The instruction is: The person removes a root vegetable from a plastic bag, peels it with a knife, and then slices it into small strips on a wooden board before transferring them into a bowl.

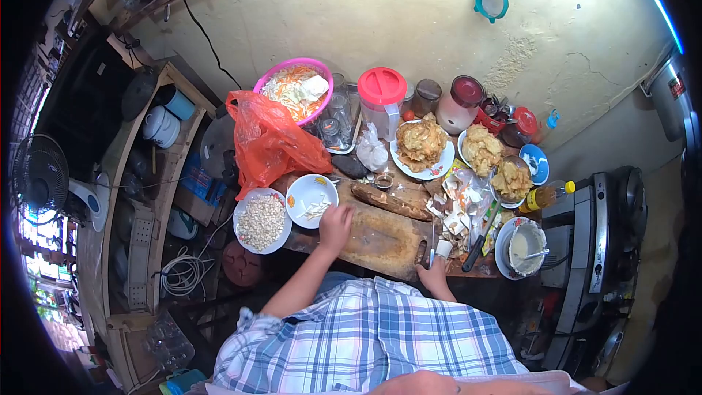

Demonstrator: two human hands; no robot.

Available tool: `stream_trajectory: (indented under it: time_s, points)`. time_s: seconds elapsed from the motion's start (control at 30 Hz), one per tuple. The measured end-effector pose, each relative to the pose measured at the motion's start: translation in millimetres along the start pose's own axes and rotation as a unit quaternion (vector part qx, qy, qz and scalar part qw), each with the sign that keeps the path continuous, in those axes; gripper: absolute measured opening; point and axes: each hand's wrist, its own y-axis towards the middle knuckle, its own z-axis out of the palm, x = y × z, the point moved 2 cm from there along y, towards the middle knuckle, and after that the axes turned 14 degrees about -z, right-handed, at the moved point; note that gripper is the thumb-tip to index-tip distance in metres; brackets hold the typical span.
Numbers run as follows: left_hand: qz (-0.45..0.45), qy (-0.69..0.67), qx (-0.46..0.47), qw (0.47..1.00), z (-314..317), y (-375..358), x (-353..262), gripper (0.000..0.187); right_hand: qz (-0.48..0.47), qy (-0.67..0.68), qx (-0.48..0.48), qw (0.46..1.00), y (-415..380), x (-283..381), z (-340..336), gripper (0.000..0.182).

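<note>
My left hand (336, 228) is at the right rim of a white bowl (296, 213) that holds a few pale thin strips (316, 210). Its fingers are curled in; whatever they hold is too small to make out. Under and beside it lies a worn wooden cutting board (384, 243). At the board's right end, my right hand (434, 276) grips a small knife (432, 240), its blade pointing away from me. A white chunk (443, 249) is right by that hand. Peelings and white pieces (457, 212) are heaped just beyond.
A bowl of chopped pale bits (261, 221) stands left, with a red plastic bag (274, 139) behind. Fried food fills plates (422, 170) at the back. A black-handled knife (474, 257) lies right, near a batter bowl (525, 249) and an oil bottle (547, 196).
</note>
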Motion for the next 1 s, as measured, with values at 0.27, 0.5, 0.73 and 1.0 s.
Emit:
stream_trajectory:
  time_s: [0.27,0.5,0.73,1.0]
  points:
    - [0.254,0.225,0.014,0.941,47.8,64.8,-62.8,0.036,-0.09,-0.124,-0.037,0.988,-4.7,28.7,-19.8,0.032]
    - [0.383,0.297,0.269,0.832,141.0,40.8,-56.4,0.031,-0.153,-0.041,0.06,0.986,-11.0,16.7,-21.9,0.031]
    - [0.319,0.278,0.386,0.82,138.5,70.3,-67.8,0.027,-0.374,-0.064,0.071,0.922,-12.7,2.4,-23.3,0.053]
    - [0.292,0.015,0.316,0.903,48.8,65.2,-115.7,0.056,-0.37,-0.233,0.093,0.894,-0.6,4.0,-21.9,0.046]
